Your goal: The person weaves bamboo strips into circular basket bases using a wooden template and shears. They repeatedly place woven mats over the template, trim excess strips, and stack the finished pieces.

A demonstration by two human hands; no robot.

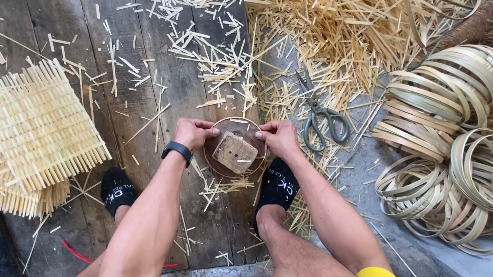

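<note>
So dead centre of the frame there's a round wooden mould (218, 157) with a thin bamboo hoop (237, 120) around its rim and a small wooden block (235, 152) sitting on top. The left hand (192, 133) pinches the hoop's rim on the left side, fingers curled in, and the right hand (281, 138) pinches it on the right, thumb and fingertips pressed together. Scissors (323, 119) lie just right of the hands among bamboo offcuts (321, 29). Woven bamboo mats (27, 136) are stacked at the left edge, and a pile of bamboo rings (457, 140) fills the right side, all on the plank floor (48, 18)
</note>
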